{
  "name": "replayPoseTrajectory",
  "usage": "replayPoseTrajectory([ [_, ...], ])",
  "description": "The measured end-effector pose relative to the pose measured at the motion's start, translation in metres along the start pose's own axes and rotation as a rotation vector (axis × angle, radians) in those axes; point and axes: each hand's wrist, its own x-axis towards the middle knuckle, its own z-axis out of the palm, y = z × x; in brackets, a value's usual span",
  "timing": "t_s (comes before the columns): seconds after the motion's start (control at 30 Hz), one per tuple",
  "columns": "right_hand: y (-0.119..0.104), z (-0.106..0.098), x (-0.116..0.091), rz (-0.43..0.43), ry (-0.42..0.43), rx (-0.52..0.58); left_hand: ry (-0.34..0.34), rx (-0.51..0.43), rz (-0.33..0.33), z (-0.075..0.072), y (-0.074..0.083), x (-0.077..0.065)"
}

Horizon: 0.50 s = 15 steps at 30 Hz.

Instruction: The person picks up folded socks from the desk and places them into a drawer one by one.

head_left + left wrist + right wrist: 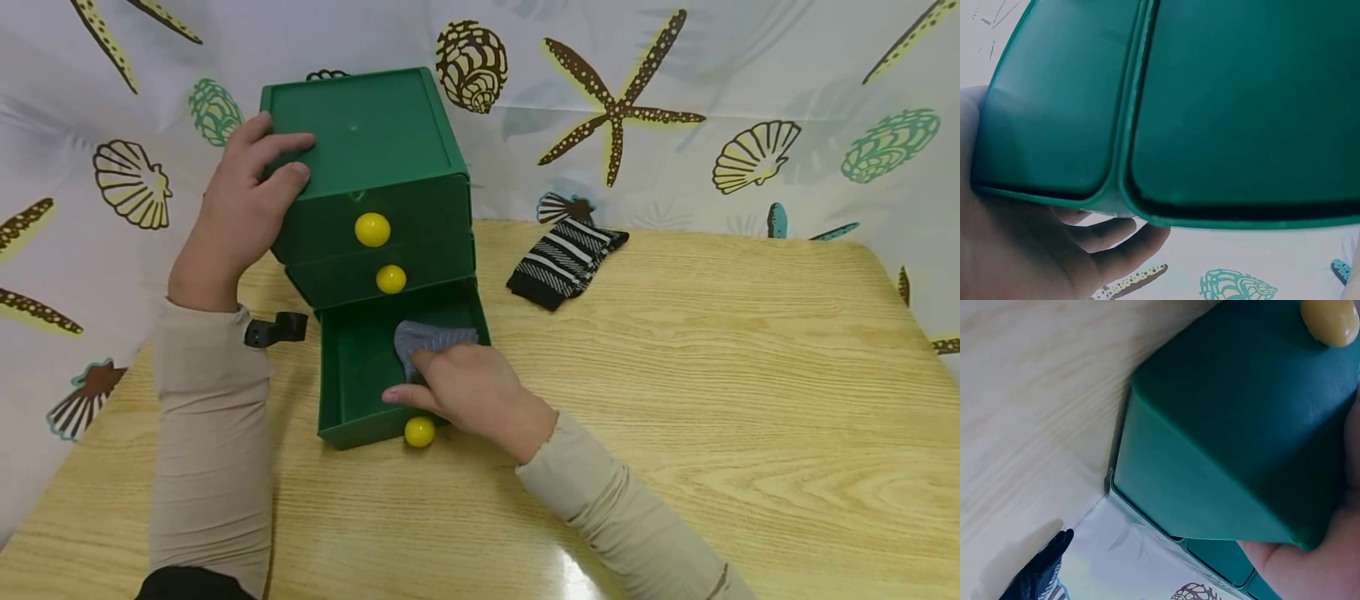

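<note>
A green drawer unit (371, 133) with yellow knobs stands on the table, its bottom drawer (360, 425) pulled out and the upper two closed. My left hand (243, 200) rests on the top left edge of the unit, fingers extended over the top; the left wrist view shows its fingers along the green side. Inside the bottom drawer lies a grey sock (427, 336). My right hand (476, 387) reaches over the drawer's front right and touches the sock, thumb held out apart from it. Its other fingertips are hidden below the hand.
A folded black-and-white striped sock bundle (566, 262) lies on the wooden table (712, 375) right of the unit, near the back edge. Behind hangs a white cloth (667, 67) printed with shells and starfish. A black band (277, 330) sits at my left cuff.
</note>
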Motion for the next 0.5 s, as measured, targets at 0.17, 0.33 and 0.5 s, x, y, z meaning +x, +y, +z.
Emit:
replayPoseTrajectory([
  [0.17,-0.001,0.001,-0.003,-0.033,0.066,-0.02,-0.002,0.007,-0.007,-0.001,0.0,-0.002],
  [0.33,-0.009,-0.002,-0.013,-0.065,0.318,-0.015,0.002,0.009,-0.012,-0.001,-0.001,-0.002],
  [0.5,-0.027,-0.006,-0.026,-0.041,0.509,0.183,-0.008,0.005,0.007,-0.001,-0.001,0.0],
])
